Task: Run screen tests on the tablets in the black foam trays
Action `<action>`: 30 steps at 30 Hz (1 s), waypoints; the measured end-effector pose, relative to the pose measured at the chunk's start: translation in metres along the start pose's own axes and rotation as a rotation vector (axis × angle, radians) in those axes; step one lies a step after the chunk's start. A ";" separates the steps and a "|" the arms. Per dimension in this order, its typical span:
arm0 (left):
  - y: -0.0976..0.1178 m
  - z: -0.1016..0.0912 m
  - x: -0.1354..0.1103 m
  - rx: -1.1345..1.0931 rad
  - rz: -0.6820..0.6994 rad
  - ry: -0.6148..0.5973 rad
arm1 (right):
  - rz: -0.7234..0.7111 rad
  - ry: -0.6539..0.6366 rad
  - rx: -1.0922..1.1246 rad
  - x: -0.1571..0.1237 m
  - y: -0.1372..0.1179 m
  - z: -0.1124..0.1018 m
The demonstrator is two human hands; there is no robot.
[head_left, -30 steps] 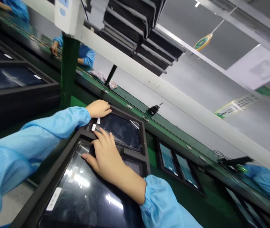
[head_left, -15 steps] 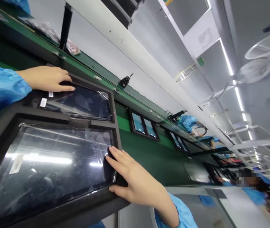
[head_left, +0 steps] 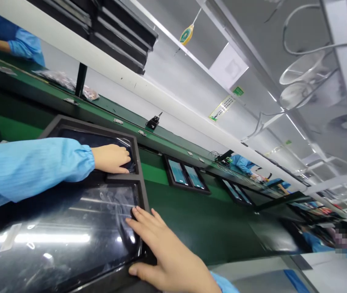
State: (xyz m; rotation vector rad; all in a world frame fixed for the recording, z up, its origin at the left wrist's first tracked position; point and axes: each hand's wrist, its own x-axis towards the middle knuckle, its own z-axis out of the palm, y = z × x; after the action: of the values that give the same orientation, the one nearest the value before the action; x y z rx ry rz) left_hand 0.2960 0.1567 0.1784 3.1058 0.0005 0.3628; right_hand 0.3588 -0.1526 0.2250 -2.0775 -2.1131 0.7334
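Observation:
A black foam tray (head_left: 142, 191) with two compartments lies tilted in front of me. In its larger near compartment sits a dark glossy screen panel (head_left: 84, 215) under clear film, reflecting the ceiling lights. The smaller far compartment holds another dark panel (head_left: 83, 137), partly covered by my left sleeve. My left hand (head_left: 112, 158) rests on the right end of that far panel, palm down, thumb stretched out. My right hand (head_left: 167, 256) lies over the near panel's right edge and the tray rim, fingers extended and thumb apart.
Beyond the tray runs a green workbench (head_left: 185, 215) with a raised ledge. Two pale-screened devices (head_left: 178, 171) sit in a black tray there. A black plug adapter (head_left: 153, 122) and a plastic bag (head_left: 59, 79) lie on the ledge. Black trays (head_left: 121, 36) are stacked overhead. Co-workers in blue (head_left: 242, 162) are farther along.
My left hand has moved right along the far panel to its right end, its sleeve now crossing the tray. My right hand stays at the near panel's right edge. The view has shifted.

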 end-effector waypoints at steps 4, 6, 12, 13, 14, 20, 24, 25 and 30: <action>0.010 0.001 0.017 0.104 0.001 -0.062 | -0.002 0.164 0.088 -0.012 0.008 0.025; 0.013 0.001 0.017 0.122 0.013 -0.065 | -0.004 0.258 0.121 -0.015 0.012 0.036; 0.013 0.009 0.020 0.110 0.065 -0.087 | -0.005 0.235 0.136 -0.011 0.013 0.034; 0.013 0.010 0.022 0.105 0.066 -0.094 | 0.000 0.217 0.128 -0.009 0.012 0.032; 0.013 0.011 0.023 0.099 0.066 -0.101 | 0.004 0.210 0.118 -0.008 0.011 0.030; 0.007 -0.008 0.020 0.003 0.048 -0.102 | -0.027 0.279 0.075 -0.005 0.006 0.031; -0.016 -0.042 -0.015 -0.092 -0.071 0.031 | -0.107 0.319 0.036 0.010 -0.001 0.023; -0.023 -0.047 -0.028 -0.101 -0.120 0.071 | -0.139 0.310 0.018 0.017 -0.003 0.019; -0.055 -0.049 -0.102 -0.127 -0.306 0.159 | -0.266 0.211 -0.090 0.073 -0.016 -0.006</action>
State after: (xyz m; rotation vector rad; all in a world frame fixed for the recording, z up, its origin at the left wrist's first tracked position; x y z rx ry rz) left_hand 0.1855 0.2125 0.2016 2.8785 0.4309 0.5699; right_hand 0.3414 -0.0801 0.2167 -1.7704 -2.2736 0.3756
